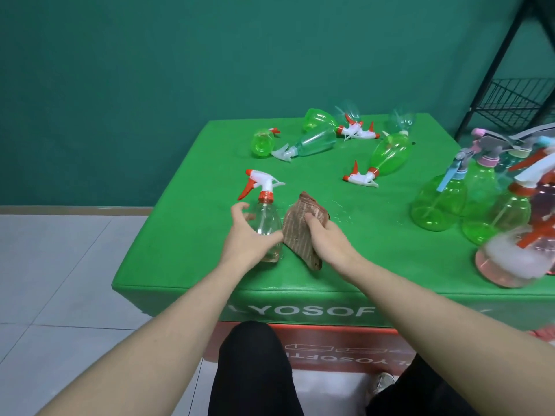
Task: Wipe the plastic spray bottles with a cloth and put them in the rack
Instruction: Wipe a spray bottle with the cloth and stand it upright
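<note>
Nearest the camera, the front face of the green padded table (180, 235) carries white capitals that read "LYOSOF" before an arm cuts them off, and the red panel below it shows similar lettering upside down, roughly "L YOSOFT". Above that, on the table's near edge, the right hand (326, 238) has its fingers curled over a brown ribbed cloth (300, 232), pressing it flat against the surface, while the left hand (249, 238) is spread wide, thumb and fingers arched around the clear spray bottle (265, 226) but not visibly clamped on it (whether the palm touches the plastic I cannot tell). The bottle stands upright just left of the cloth, white head and red trigger pointing left. To do this step well, I judge the left hand should close firmly around the bottle's belly rather than its neck, so the light body does not tip, and the cloth should then wrap around the side and be drawn top to bottom while the bottle is turned. Farther back, several green bottles (390, 153) lie on their sides, others stand at the right edge, and the black wire rack (516, 97) waits beyond the far right corner.
</note>
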Motion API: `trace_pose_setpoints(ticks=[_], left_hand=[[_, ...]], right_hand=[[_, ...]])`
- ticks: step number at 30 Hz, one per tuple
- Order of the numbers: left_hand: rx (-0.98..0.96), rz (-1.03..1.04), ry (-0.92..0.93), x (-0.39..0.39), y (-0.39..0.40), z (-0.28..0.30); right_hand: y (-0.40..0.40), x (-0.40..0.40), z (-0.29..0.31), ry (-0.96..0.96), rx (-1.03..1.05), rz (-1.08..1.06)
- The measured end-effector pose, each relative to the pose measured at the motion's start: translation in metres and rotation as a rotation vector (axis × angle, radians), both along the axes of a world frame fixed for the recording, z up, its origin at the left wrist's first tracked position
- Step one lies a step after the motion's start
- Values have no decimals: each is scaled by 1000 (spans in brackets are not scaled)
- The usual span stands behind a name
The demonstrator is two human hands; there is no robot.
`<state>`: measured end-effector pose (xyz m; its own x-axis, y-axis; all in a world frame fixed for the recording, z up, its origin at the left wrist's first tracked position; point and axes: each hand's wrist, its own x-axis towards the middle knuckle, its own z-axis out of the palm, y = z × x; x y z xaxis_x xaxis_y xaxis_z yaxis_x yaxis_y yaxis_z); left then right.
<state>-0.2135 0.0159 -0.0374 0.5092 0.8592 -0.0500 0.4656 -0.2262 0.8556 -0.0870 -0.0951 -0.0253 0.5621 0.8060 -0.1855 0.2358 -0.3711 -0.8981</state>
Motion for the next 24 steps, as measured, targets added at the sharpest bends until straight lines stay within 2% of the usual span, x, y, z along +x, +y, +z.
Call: trace_pose_setpoints(ticks=[4, 10, 14, 18, 24], left_hand=[[-292, 42, -288, 1, -2, -13], [-637, 13, -652, 1, -8, -23], [-760, -21, -689, 2, -5, -27], [-867, -40, -680, 1, -2, -33], [-868, -39, -655, 2, -2, -42]], right_hand=[[3, 1, 6, 137, 125, -107], [20, -2, 21, 117, 262, -163], [32, -7, 21, -46, 259, -21], [38, -12, 7, -341, 206, 244], [59, -12, -12, -552, 193, 260]])
